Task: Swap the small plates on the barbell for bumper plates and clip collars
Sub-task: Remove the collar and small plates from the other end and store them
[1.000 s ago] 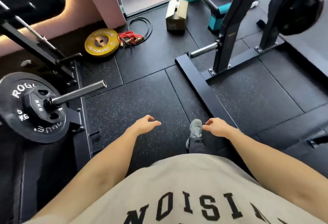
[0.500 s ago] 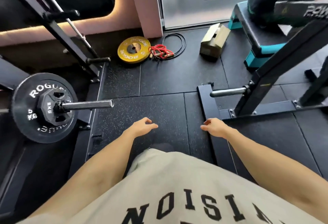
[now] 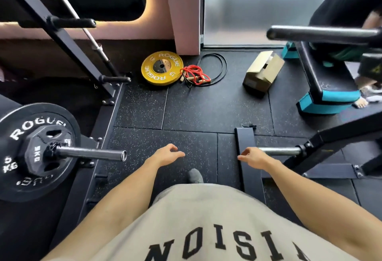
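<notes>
Barbell (image 3: 91, 154) | black 5kg plates (image 3: 37, 151) on sleeve | hands empty

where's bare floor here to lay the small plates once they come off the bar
Bare mat lies ahead of both hands, between the barbell sleeve and the rack's floor rail. Another open stretch runs between the yellow plate and the cardboard box. Crowded: the red rope and black cable beside the yellow plate.
</notes>
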Tool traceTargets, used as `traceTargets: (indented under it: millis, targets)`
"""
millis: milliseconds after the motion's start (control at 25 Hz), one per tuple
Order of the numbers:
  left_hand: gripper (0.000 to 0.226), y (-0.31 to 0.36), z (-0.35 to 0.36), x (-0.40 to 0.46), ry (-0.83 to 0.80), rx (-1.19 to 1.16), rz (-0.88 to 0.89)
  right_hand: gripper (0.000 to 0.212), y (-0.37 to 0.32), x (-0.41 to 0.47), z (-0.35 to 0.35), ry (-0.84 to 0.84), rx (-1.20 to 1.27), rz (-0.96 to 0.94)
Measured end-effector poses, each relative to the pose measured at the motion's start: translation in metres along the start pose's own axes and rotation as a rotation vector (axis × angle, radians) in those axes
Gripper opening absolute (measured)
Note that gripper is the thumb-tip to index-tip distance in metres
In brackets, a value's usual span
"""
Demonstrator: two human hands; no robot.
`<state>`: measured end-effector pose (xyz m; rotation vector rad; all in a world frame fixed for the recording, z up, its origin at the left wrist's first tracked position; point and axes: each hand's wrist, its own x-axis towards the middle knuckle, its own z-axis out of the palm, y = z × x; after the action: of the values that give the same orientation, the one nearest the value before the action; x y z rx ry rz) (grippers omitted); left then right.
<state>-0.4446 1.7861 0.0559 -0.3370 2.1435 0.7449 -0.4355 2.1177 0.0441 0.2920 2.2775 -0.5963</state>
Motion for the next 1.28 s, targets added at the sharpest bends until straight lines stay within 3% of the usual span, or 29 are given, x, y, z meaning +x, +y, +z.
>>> traceTargets:
  millis: [160,360,600,840,1160,1280]
  targets:
    - [0.061,0.0,-0.054,0.03,0.069,-0.098,-0.056,0.041,-0.069,0.057,-0.043,0.023,-0.043,-0.083]
    - [0.061,-0.035,-0.088,0.036,0.142,-0.318,-0.223,0.037,-0.172,0.117,-0.064,-0.07,-0.219,-0.271]
    - [0.059,-0.066,-0.08,0.022,0.264,-0.632,-0.441,0.038,-0.272,0.168,-0.061,-0.218,-0.492,-0.509]
    - [0.06,-0.043,-0.055,0.001,0.417,-0.972,-0.644,0.02,-0.344,0.193,-0.054,-0.419,-0.789,-0.744]
    - [0.059,-0.048,-0.073,-0.049,0.733,-1.154,-0.758,0.04,-0.435,0.185,-0.034,-0.547,-0.811,-0.891]
    - [0.061,-0.069,-0.092,-0.078,0.841,-1.151,-0.76,0.034,-0.471,0.16,-0.022,-0.536,-0.783,-0.985]
